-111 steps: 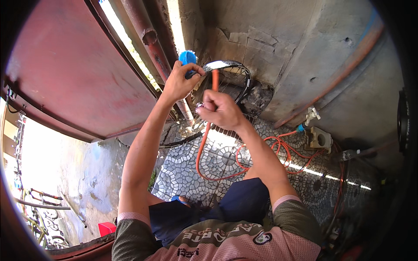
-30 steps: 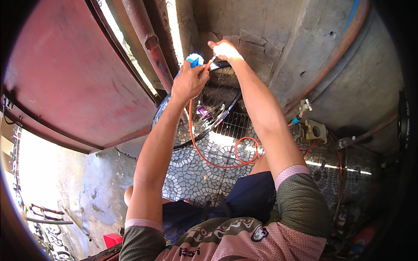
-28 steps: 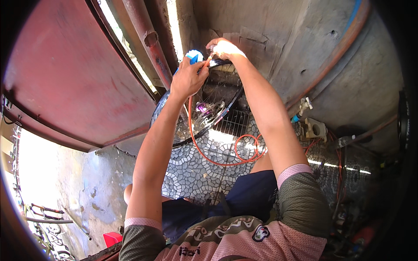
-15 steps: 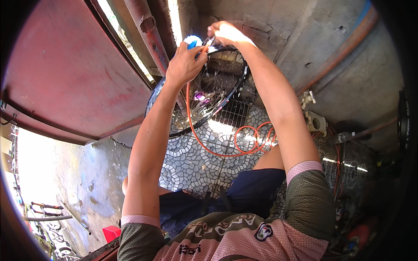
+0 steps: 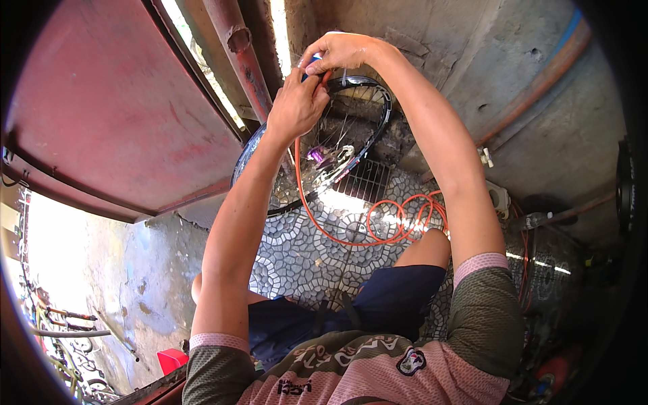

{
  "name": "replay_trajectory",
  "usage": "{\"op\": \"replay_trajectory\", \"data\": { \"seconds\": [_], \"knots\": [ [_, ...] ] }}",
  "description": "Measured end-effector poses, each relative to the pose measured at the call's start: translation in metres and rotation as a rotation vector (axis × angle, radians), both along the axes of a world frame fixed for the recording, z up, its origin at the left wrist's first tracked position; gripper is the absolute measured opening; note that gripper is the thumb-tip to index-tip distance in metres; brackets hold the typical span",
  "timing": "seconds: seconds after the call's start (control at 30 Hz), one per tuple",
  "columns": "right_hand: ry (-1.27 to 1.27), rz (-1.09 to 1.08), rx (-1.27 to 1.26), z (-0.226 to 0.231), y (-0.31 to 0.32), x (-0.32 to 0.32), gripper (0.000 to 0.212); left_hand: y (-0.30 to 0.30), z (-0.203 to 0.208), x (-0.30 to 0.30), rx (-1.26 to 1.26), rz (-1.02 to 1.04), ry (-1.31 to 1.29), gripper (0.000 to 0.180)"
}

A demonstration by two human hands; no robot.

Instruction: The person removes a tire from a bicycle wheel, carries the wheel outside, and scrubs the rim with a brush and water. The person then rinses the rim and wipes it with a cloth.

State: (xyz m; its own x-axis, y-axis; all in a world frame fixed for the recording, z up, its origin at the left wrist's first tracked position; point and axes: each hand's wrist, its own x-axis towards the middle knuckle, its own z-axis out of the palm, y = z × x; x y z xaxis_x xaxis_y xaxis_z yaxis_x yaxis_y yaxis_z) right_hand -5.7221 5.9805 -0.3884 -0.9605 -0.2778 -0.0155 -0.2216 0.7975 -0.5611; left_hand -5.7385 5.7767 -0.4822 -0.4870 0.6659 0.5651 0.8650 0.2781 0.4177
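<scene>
A bicycle wheel [image 5: 387, 125] with a black rim, thin spokes and a purple hub [image 5: 315, 154] stands upright at a tilt in front of me. Above its top edge, my left hand [image 5: 297, 108] is closed around the end of an orange hose [image 5: 298, 177], whose tip my fingers mostly hide. My right hand [image 5: 344, 50] reaches over the rim, fingers bent and pinched together right by my left fingertips. Something blue [image 5: 316, 59] shows in part beneath the right fingers; its kind is hidden. What the right fingers pinch cannot be made out.
Loops of the hose [image 5: 405, 219] lie on the pebble-patterned floor [image 5: 290, 253]. A metal drain grate [image 5: 364, 179] sits beyond. A rusty pipe [image 5: 237, 40] and red metal panel [image 5: 121, 108] stand left. Right is a concrete wall with a tap [image 5: 487, 157].
My right hand has moved left, close to my left fingers and over the blue thing. The wheel and surroundings appear shifted slightly right in view.
</scene>
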Motion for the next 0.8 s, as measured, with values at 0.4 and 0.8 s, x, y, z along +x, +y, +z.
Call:
{"op": "replay_trajectory", "data": {
  "seconds": [0.4,0.8],
  "knots": [
    [0.225,-0.722,-0.523,-0.081,0.083,0.065,0.047,0.005,0.005,0.014,-0.063,0.017,-0.009,0.024],
    [0.221,-0.914,-0.199,-0.073,0.037,0.08,0.056,0.022,0.015,0.035,-0.267,0.002,0.005,0.04]
  ]
}}
